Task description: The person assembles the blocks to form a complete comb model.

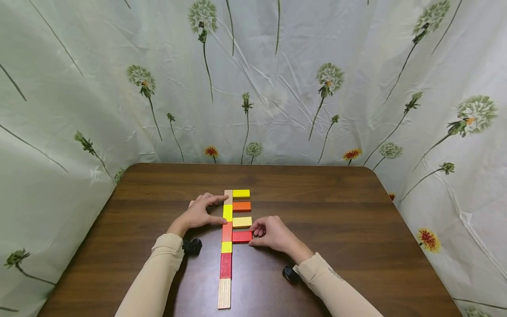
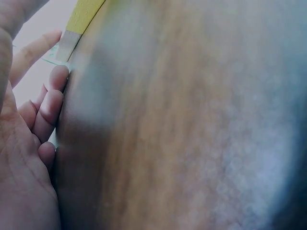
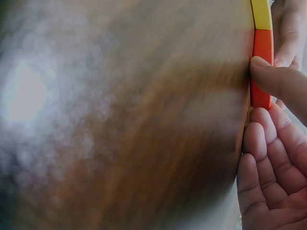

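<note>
A column of coloured wooden blocks lies on the table, with several blocks branching to its right. My left hand [image 1: 200, 212] has its index finger on the plain wood block [image 1: 228, 194] at the column's far end. Its thumb touches the column where a yellow block [image 1: 227, 212] meets an orange-red block [image 1: 227, 233]. My right hand [image 1: 273, 234] pinches the right end of a red block [image 1: 242, 237], whose left end meets the column. In the right wrist view, the thumb lies along this red block [image 3: 263, 43], with the other fingers curled beyond its end.
Above the red block branch a pale yellow block [image 1: 242, 222], an orange block [image 1: 241, 206] and a bright yellow block [image 1: 241, 193]. Nearer in the column are a small yellow block [image 1: 226, 247], a red block [image 1: 225, 265] and a striped wood block [image 1: 224, 293]. A floral curtain [image 1: 277, 88] hangs behind.
</note>
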Tool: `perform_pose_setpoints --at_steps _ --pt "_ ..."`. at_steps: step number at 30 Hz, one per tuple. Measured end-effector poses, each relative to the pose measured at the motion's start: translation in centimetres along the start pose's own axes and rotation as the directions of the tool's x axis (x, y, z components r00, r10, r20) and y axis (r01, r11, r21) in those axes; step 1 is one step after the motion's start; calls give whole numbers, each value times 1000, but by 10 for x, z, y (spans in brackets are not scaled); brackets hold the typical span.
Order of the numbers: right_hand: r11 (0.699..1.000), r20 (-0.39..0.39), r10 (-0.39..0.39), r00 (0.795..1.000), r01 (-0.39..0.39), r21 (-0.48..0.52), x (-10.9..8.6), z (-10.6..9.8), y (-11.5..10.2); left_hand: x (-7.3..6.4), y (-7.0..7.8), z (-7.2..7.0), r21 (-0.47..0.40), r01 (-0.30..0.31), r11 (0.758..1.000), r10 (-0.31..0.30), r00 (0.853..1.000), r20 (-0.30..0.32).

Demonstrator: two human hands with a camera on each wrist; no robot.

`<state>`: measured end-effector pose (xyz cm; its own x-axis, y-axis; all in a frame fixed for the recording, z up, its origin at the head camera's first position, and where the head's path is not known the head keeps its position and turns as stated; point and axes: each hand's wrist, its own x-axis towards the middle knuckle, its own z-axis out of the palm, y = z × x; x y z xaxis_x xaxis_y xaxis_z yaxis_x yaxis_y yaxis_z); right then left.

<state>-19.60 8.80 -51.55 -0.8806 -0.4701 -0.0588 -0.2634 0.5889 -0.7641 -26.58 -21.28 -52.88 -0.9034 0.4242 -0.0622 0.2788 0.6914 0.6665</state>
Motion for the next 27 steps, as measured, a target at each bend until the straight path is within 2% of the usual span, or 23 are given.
perform_pose_setpoints --at_steps 14,27 --pt "1000 -6 -11 1000 11 -9 0 -1 -2 0 0 -1 2 12 1000 -12 1000 1" --pt "999 33 20 999 -21 30 -3 -5 1 -1 0 0 -10 21 1000 -21 1000 8"
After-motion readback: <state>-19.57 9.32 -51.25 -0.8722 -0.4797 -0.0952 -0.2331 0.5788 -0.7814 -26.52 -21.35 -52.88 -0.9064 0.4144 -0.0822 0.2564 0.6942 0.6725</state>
